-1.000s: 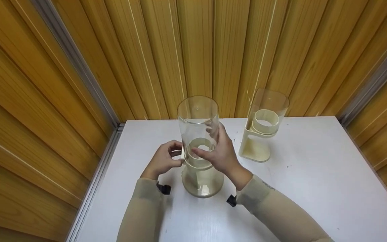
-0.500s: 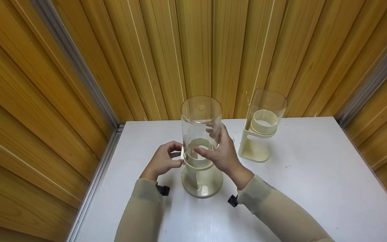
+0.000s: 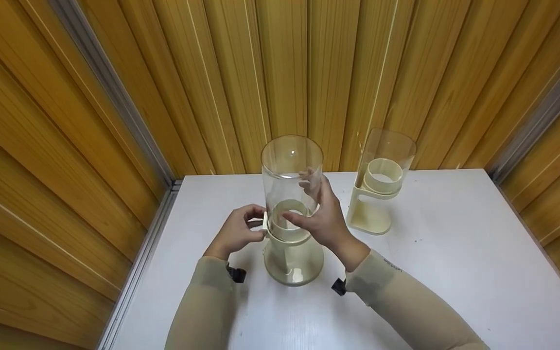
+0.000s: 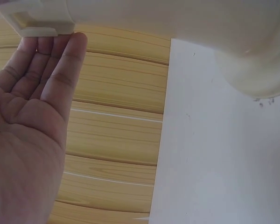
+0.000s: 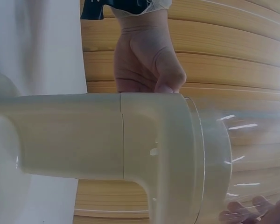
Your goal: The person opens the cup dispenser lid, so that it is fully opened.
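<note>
A clear cylinder point(image 3: 280, 187) rises from a cream stand point(image 3: 293, 272) with a round base, near the table's middle. A cream collar point(image 3: 289, 236) surrounds its lower part. My right hand point(image 3: 327, 218) grips the cylinder from the right, thumb in front and fingers seen through the clear wall. At the collar's left side, my left hand point(image 3: 238, 228) pinches a cream bracket. Its fingertips touch that slotted bracket point(image 4: 42, 18) in the left wrist view. The right wrist view shows the left hand point(image 5: 147, 60) behind the stand's column point(image 5: 70, 135).
Farther back on the right stands a smaller cream holder point(image 3: 370, 221) with a clear upper sleeve point(image 3: 392, 141) and a cream ring. Both stand on a white table point(image 3: 435, 272). Wood-patterned walls point(image 3: 285, 73) close off the back and sides.
The clear cylinder's top has shifted slightly right and up, and my right hand has moved a little with it. My left hand stays at the bracket. The second holder has not moved.
</note>
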A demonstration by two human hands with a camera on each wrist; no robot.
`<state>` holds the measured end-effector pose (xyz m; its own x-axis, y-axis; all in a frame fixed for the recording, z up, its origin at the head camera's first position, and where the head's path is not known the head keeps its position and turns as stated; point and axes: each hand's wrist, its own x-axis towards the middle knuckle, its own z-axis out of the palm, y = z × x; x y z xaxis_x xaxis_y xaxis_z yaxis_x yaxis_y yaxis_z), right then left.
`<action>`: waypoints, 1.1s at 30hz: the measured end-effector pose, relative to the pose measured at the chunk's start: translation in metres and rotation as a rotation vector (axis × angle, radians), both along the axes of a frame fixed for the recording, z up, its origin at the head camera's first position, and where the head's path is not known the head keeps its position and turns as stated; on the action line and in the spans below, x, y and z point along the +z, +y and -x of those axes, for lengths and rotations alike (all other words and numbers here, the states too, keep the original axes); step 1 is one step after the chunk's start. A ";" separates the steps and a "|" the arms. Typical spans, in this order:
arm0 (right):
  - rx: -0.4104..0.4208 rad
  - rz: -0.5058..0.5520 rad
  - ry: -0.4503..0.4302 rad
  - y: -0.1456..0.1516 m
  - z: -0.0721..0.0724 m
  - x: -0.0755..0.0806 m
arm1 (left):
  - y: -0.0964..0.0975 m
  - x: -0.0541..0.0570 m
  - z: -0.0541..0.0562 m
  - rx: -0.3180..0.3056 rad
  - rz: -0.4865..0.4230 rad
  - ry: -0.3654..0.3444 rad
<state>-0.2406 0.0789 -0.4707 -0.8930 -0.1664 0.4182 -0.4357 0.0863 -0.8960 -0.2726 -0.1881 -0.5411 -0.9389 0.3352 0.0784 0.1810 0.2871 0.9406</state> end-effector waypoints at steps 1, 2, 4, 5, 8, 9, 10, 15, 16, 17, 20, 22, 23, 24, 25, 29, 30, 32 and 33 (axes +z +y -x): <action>0.003 0.001 0.006 0.001 0.000 0.002 | 0.000 0.000 0.000 -0.002 0.000 0.001; 0.008 0.002 0.012 0.002 0.001 0.004 | 0.000 0.001 0.000 -0.004 -0.003 0.002; 0.018 0.000 0.022 0.004 0.002 0.009 | 0.000 0.001 -0.001 -0.008 -0.012 0.001; 0.021 -0.001 0.028 0.005 0.002 0.011 | 0.000 0.001 -0.001 -0.009 -0.016 0.001; 0.024 -0.012 0.048 0.006 0.005 0.016 | 0.000 0.001 -0.001 -0.013 -0.027 0.003; 0.022 -0.016 0.053 0.007 0.006 0.018 | 0.000 0.001 -0.001 -0.014 -0.029 0.004; 0.019 -0.020 0.059 0.008 0.006 0.020 | 0.000 0.001 -0.001 -0.014 -0.029 0.005; 0.001 -0.011 0.071 0.012 0.012 0.031 | 0.000 0.000 -0.001 -0.014 -0.022 0.003; -0.002 -0.004 0.067 0.012 0.014 0.033 | 0.000 0.000 -0.001 -0.014 -0.021 0.001; -0.005 0.002 0.063 0.013 0.016 0.035 | 0.000 0.000 0.000 -0.016 -0.022 -0.001; -0.020 0.013 0.045 0.015 0.023 0.040 | 0.000 0.000 0.000 -0.017 -0.019 -0.003; -0.033 0.019 0.032 0.016 0.027 0.042 | 0.000 0.000 0.000 -0.015 -0.011 -0.003; -0.041 0.019 0.028 0.017 0.029 0.042 | 0.000 0.000 0.000 -0.013 -0.006 -0.003; -0.047 0.022 0.024 0.018 0.032 0.041 | 0.000 0.000 0.000 -0.011 -0.002 -0.005; -0.050 0.026 0.023 0.018 0.034 0.041 | 0.000 0.000 0.000 -0.010 0.001 -0.005; -0.066 0.055 0.037 0.019 0.043 0.038 | 0.001 0.001 -0.001 -0.007 0.004 -0.008; -0.069 0.059 0.041 0.019 0.046 0.037 | 0.000 0.001 -0.001 -0.008 0.002 -0.008; -0.081 0.050 0.045 0.019 0.050 0.035 | 0.000 0.001 -0.001 -0.007 0.000 -0.011; -0.090 0.037 0.043 0.019 0.052 0.034 | -0.001 0.001 -0.001 -0.006 0.000 -0.012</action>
<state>-0.2930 0.0975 -0.4365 -0.8849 -0.0697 0.4606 -0.4655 0.0941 -0.8800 -0.2716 -0.1886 -0.5404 -0.9377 0.3408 0.0674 0.1715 0.2856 0.9429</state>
